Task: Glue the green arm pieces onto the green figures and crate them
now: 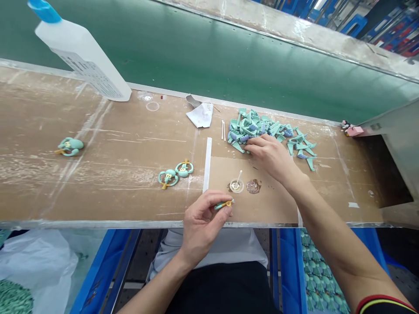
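Close to the table's near edge, my left hand (204,218) pinches a small toy figure (225,204) with teal and yellow parts. Most of that figure is hidden by the fingers. My right hand (270,158) is at the front edge of a pile of teal and purple plastic toy parts (252,122), its fingers bent together; what sits between the fingertips is hidden. Between the hands stands a small clear cup (236,186) of liquid with a thin white stick in it. Two teal toy figures (168,176) with ring-shaped arms lie left of my left hand.
Another teal figure (71,146) lies far left, near a tall white bottle (88,61) with a blue cap. Cotton swabs (223,130) and a crumpled white paper (200,115) lie behind. Blue crates (291,270) stand below the table edge. A pink toy (354,131) is far right.
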`<state>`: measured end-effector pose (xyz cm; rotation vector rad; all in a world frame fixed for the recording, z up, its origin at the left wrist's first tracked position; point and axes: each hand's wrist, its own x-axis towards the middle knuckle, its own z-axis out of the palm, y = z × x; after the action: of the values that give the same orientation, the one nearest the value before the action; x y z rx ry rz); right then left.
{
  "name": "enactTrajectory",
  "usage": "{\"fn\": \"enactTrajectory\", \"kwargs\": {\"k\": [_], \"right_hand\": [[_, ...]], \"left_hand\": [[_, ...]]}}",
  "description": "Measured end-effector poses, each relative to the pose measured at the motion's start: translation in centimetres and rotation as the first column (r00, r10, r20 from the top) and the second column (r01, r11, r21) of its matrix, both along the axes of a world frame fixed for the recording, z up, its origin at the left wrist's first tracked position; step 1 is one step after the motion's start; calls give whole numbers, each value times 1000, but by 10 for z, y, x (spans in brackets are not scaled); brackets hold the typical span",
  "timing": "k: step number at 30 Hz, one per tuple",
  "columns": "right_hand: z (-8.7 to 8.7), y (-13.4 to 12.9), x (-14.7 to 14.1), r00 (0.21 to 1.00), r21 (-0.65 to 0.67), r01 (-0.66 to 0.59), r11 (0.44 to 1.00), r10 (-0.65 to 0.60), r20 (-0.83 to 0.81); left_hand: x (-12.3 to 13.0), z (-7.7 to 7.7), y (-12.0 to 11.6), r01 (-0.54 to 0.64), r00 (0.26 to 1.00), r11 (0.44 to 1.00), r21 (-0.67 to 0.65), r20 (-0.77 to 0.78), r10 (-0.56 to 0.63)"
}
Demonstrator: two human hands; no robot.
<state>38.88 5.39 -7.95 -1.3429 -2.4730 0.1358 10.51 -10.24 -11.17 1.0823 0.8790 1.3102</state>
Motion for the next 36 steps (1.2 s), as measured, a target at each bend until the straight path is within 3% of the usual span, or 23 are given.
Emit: {"fn": "enactTrajectory", "kwargs": {"k": [6,8,10,12,14,16,17,20,29,36], "right_hand": [[7,-3,8,993,8,39,999,-38,-113],[13,-24,6,977,39,105,994,-96,-191],[20,-58,-2,915,-37,196,980,-197,-352],[26,-98,-15,701,-359,202,911,-390,-596],[30,-136,-32,462,-641,48,766,-586,-666],[30,-165,-50,282,-760,-96,643,-715,-640],[29,-175,-58,214,-782,-146,606,-752,-623],[25,-191,-75,87,-788,-219,575,-793,-603],[18,-199,-82,68,-791,-249,559,-805,-590],[20,-197,-89,-10,-784,-365,501,-845,-535]], "left_hand": [[-1,2,0,-6,1000,1000,-26,2,6],[-1,4,-2,-8,1000,999,-40,1,8],[1,7,-4,-15,1000,999,-46,-3,15],[4,9,-6,-34,999,999,-38,-21,34],[7,10,-8,-46,997,999,-13,-63,45],[10,10,-8,-49,992,998,27,-116,51],[11,10,-8,-49,989,998,50,-138,55],[13,9,-8,-54,982,994,94,-176,70],[16,7,-14,-62,980,994,92,-186,78],[12,14,-11,-53,920,927,370,-343,189]]}}
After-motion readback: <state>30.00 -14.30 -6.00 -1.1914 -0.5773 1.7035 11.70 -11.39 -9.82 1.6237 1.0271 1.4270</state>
